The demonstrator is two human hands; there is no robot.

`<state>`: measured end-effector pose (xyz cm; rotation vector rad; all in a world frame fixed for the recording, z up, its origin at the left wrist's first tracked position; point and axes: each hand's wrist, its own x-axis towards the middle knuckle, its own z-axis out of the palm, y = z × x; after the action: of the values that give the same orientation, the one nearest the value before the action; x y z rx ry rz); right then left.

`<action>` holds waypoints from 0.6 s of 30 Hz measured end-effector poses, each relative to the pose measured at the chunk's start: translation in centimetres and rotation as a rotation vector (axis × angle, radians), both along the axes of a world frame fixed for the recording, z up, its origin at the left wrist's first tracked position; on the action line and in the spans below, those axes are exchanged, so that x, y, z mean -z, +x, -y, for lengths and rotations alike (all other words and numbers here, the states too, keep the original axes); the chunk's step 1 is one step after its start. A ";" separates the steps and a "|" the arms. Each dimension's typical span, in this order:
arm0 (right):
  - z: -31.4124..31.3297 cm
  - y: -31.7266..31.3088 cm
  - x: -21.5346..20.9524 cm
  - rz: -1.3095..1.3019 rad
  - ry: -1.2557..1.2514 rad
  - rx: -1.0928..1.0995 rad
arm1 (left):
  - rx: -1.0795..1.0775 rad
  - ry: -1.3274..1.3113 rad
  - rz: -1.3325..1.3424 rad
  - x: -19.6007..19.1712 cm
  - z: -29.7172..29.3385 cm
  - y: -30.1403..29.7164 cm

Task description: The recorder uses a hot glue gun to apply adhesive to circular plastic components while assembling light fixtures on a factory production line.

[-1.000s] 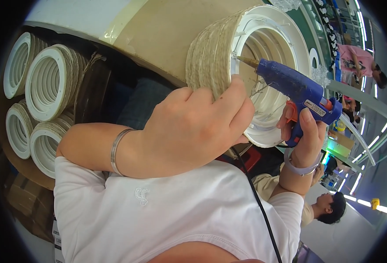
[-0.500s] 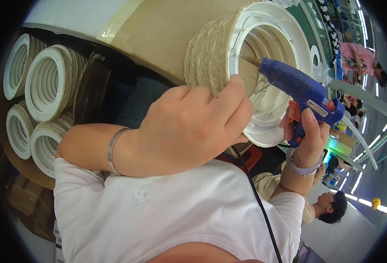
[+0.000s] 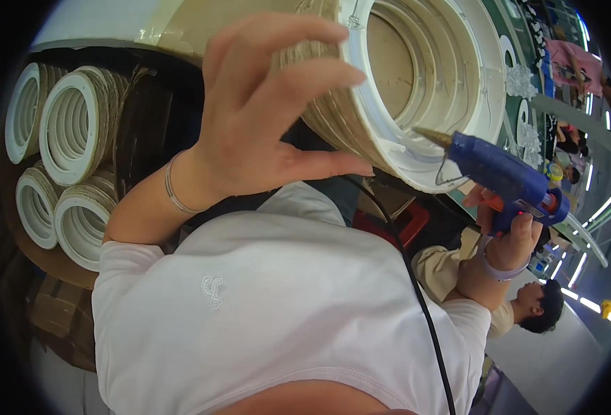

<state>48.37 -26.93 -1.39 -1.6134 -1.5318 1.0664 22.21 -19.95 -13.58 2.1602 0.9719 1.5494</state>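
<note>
A stack of white rings with rough beige edges (image 3: 381, 131) lies on its side at the upper middle, its round opening facing right. My left hand (image 3: 247, 131) is at its left side, fingers spread and thumb apart, with nothing in them. Two fingertips overlap the front ring's rim; whether they touch it I cannot tell. A small clear, wiry piece (image 3: 353, 22) sits on that rim near them. My right hand (image 3: 509, 235) grips a blue hot glue gun (image 3: 503, 169) by its handle. Its nozzle points left, in front of the lower part of the opening.
Several similar ring stacks (image 3: 70, 128) lie in a brown carton at the left. A black cord (image 3: 409, 270) runs down across my white shirt. Clear crystal-like clusters (image 3: 520, 81) lie on the green surface beyond the rings. A person (image 3: 537, 308) sits at the right.
My left hand has opened and lifted up and left off the ring's rim. The glue gun has moved right and down, its nozzle away from the clear piece. The ring stack appears higher in view.
</note>
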 end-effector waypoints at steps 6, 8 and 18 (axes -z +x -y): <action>0.5 -0.2 -0.2 0.043 -0.038 0.015 | -0.011 0.229 -0.044 1.1 0.4 0.7; 0.6 0.4 -0.5 0.046 -0.063 0.019 | -0.019 0.271 -0.069 1.2 0.4 0.6; 0.4 0.4 -1.1 0.077 -0.066 0.070 | -0.032 0.269 -0.098 1.0 0.1 0.6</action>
<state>48.77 -27.34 -0.25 -1.7588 -1.4918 1.0369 22.80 -20.09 -14.53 2.4334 0.8735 1.6880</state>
